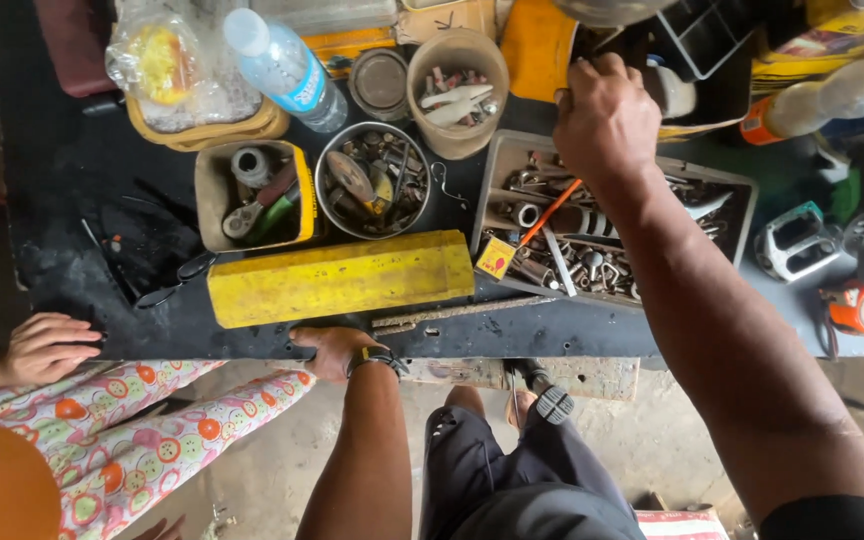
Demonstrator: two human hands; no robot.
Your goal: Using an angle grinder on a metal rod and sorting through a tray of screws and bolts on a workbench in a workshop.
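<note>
Upper right of frame: your right hand (pixel 607 120) reaches past parts tray (pixel 497 170); whether fingers grasp anything cannot be told. Tray lies centre right: loose steel fittings, likely heavy, oily, sharp; lift by rim. Left hand (pixel 330 350) grips bench edge (pixel 252 345), lower centre.

I see long yellow painted metal bar (pixel 340 277): chipped, scuffed, matt. Grey plastic tray (pixel 497 170), right: dull, grimy, holds shiny steel spanners and sockets. Round metal tin (pixel 372 180), centre: bare, tarnished. Clear plastic water bottle (pixel 285 68), far: glossy. Black worktop (pixel 72 170): rough, oil-stained. Near left, flowered cotton cloth (pixel 142 430): soft, matt.
</note>
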